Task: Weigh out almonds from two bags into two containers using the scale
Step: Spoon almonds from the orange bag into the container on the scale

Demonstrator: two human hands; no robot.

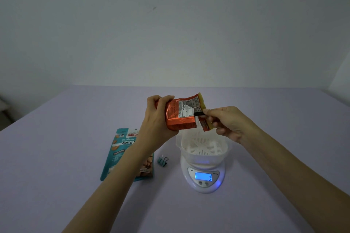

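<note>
**Orange foil bag held over the scale, its top corner partly torn**

Orange and crinkly, the foil bag (180, 114) sits in the air between my two hands, just above the white slotted container (203, 144) that rests on the scale (203, 176). From the head view, my left hand (156, 114) wraps the bag's closed end, fingers curled tight around it. My right hand (226, 122) pinches the torn strip (205, 126) at the bag's mouth, which hangs partly detached. The scale's blue display reads zero.

I judge this bag light, thin and slippery, likely to buckle if squeezed, so gripping it at the gathered end and near the seam seems the safest hold. The almonds inside could spill at once when the tear widens.

On the table (56, 157), the teal bag (128, 155) lies flat to the left, untouched, with a teal binder clip (162, 161) between it and the scale. I see only one container.
</note>
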